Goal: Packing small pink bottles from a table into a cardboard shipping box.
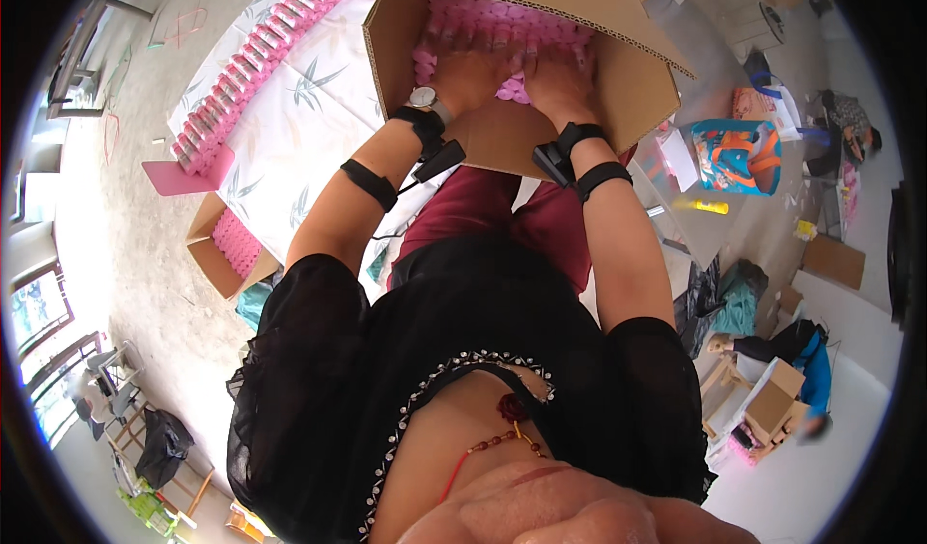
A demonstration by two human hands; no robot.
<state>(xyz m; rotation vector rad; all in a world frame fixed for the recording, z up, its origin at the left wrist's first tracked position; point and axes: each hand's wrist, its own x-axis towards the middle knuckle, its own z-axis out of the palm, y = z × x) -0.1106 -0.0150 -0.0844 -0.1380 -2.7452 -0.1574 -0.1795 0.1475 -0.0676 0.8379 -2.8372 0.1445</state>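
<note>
Both my hands reach into an open cardboard box (637,95) in front of me. My left hand (471,79), with a watch at the wrist, lies over small pink pieces (560,30) packed in the box, its fingers stretched out and apart. Beside it, my right hand (558,83) rests on the same pieces, fingers also extended forward. A few pink pieces show between the two hands. Shadow inside the box hides some of the fingertips.
On a leaf-patterned tablecloth (319,119), a long row of clear-and-pink pieces (261,61) runs at the left, ending by a pink panel (188,172). Below stands a smaller carton (217,259) with pink pieces. A blue-orange bag (736,158) and a person (816,370) are at the right.
</note>
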